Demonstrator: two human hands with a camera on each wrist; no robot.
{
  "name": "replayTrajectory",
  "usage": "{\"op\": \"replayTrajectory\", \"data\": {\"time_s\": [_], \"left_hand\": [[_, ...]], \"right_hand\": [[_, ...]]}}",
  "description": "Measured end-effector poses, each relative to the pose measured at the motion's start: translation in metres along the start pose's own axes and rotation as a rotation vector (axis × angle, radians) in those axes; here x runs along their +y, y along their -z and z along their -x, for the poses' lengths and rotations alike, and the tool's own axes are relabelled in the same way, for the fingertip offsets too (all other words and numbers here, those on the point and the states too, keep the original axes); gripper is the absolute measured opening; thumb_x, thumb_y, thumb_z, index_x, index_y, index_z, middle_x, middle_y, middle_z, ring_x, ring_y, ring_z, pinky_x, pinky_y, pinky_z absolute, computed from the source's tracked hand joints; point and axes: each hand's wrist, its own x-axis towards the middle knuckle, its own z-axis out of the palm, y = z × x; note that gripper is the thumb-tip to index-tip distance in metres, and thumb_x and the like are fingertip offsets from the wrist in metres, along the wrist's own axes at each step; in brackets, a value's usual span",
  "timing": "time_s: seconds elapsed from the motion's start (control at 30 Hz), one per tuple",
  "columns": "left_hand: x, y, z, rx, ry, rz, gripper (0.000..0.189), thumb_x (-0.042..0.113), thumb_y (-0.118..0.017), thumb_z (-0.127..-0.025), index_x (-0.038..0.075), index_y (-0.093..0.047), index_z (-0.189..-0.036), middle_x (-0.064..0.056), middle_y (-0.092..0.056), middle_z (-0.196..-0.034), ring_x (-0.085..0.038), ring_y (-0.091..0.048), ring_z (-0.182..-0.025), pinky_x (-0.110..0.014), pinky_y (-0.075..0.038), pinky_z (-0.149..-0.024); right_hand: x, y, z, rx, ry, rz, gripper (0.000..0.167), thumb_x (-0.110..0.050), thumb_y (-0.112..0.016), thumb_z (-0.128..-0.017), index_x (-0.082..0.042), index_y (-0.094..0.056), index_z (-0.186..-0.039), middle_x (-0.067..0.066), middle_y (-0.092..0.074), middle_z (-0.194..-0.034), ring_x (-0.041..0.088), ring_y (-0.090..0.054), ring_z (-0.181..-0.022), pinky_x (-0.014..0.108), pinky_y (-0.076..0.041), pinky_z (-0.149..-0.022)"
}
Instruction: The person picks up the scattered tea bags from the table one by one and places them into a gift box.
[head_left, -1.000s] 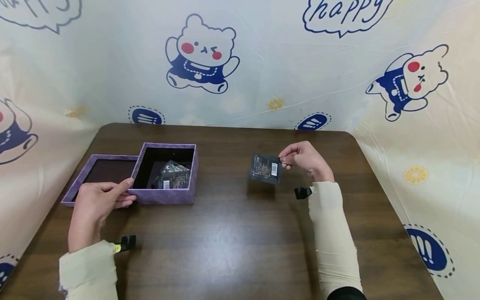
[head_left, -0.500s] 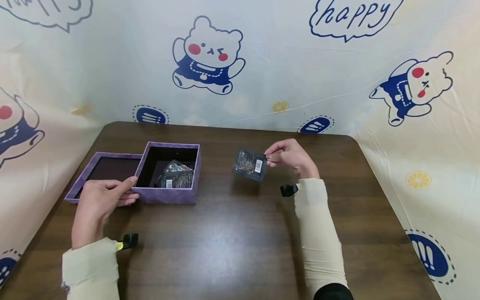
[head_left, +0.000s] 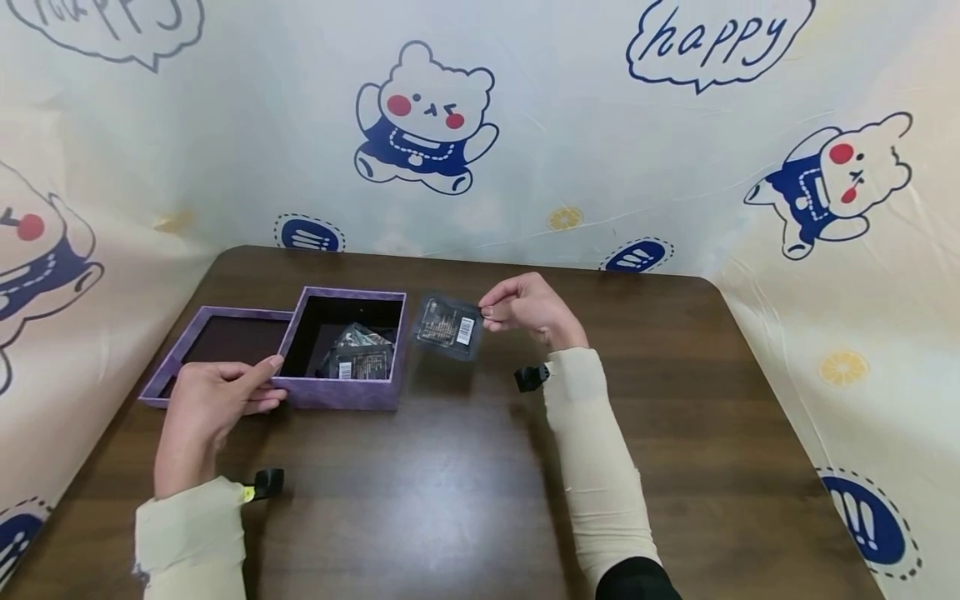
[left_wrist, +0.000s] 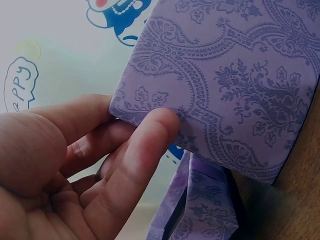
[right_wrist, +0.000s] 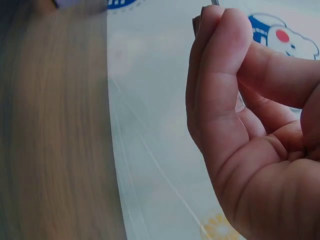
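My right hand [head_left: 534,310] pinches a dark, flat sachet [head_left: 448,327] by its right edge, thumb against fingers. Printed text and a white barcode label show on the sachet, which hangs just right of a purple box [head_left: 345,395]. More sachets [head_left: 363,362] lie inside the box, toward its front right. At the box's front left corner, my left hand [head_left: 213,404] grips the wall between thumb and fingers. Close up in the left wrist view, the box [left_wrist: 225,90] has a floral pattern. The right wrist view shows the right hand [right_wrist: 225,110] with the sachet almost wholly hidden.
A shallow purple lid [head_left: 232,337] with a dark inside lies left of the box, its right end overlapped by the box. Both stand on a brown wooden table [head_left: 450,492]. Behind the table hangs a pale cloth [head_left: 555,108] printed with bears.
My right hand has carried the sachet leftward across the table to beside the box. The left hand keeps its grip on the box corner. The head view has shifted slightly.
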Motion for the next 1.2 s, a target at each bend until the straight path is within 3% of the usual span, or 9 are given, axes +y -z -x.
{"op": "replayTrajectory", "data": {"time_s": [0.13,0.37,0.57,0.83,1.03,1.2], "left_hand": [[-0.001,-0.002,-0.001,0.000,-0.018,0.011,0.057,0.035,-0.073,-0.094,-0.016,-0.066,-0.118,-0.015,-0.074,-0.084,-0.023,-0.075,-0.070,-0.032,-0.059,-0.065],[0.000,-0.001,-0.002,0.009,-0.006,0.006,0.059,0.038,-0.073,-0.093,-0.015,-0.067,-0.117,-0.014,-0.074,-0.084,-0.024,-0.075,-0.071,-0.033,-0.059,-0.067],[0.001,-0.002,-0.002,0.014,0.001,0.022,0.057,0.036,-0.073,-0.093,-0.015,-0.067,-0.116,-0.013,-0.074,-0.082,-0.022,-0.075,-0.070,-0.033,-0.060,-0.066],[0.002,-0.004,-0.002,-0.008,-0.025,0.016,0.053,0.034,-0.072,-0.095,-0.015,-0.067,-0.115,-0.015,-0.074,-0.084,-0.021,-0.075,-0.070,-0.032,-0.060,-0.067],[0.000,-0.002,-0.001,0.002,-0.002,0.007,0.054,0.036,-0.073,-0.094,-0.014,-0.068,-0.114,-0.015,-0.074,-0.084,-0.021,-0.075,-0.070,-0.031,-0.059,-0.065],[-0.001,0.001,0.000,0.002,-0.019,0.003,0.055,0.036,-0.073,-0.094,-0.015,-0.068,-0.114,-0.014,-0.074,-0.082,-0.020,-0.075,-0.068,-0.030,-0.059,-0.065]], "right_hand": [[-0.002,-0.018,-0.007,-0.030,-0.002,-0.017,0.011,0.014,-0.068,-0.088,0.009,-0.073,-0.096,0.024,-0.068,-0.099,0.025,-0.069,-0.073,0.058,-0.051,-0.094],[-0.017,-0.057,-0.022,-0.079,-0.009,-0.017,0.012,0.014,-0.067,-0.089,0.008,-0.073,-0.097,0.023,-0.069,-0.099,0.025,-0.069,-0.073,0.043,-0.060,-0.080],[-0.024,-0.091,-0.032,-0.076,0.011,-0.006,0.011,0.014,-0.071,-0.086,0.005,-0.076,-0.091,0.021,-0.071,-0.093,0.024,-0.071,-0.069,0.039,-0.062,-0.073],[-0.027,-0.109,-0.033,-0.030,0.000,0.030,0.009,0.012,-0.075,-0.084,0.003,-0.077,-0.087,0.017,-0.070,-0.091,0.022,-0.070,-0.065,0.051,-0.058,-0.085],[-0.032,-0.121,-0.031,-0.020,0.034,0.105,0.006,0.010,-0.075,-0.085,0.005,-0.077,-0.087,0.015,-0.071,-0.087,0.021,-0.069,-0.064,0.048,-0.059,-0.081],[-0.036,-0.132,-0.032,0.008,0.058,0.220,0.006,0.008,-0.074,-0.087,0.003,-0.077,-0.084,0.013,-0.072,-0.084,0.020,-0.068,-0.062,0.044,-0.061,-0.077]]}}
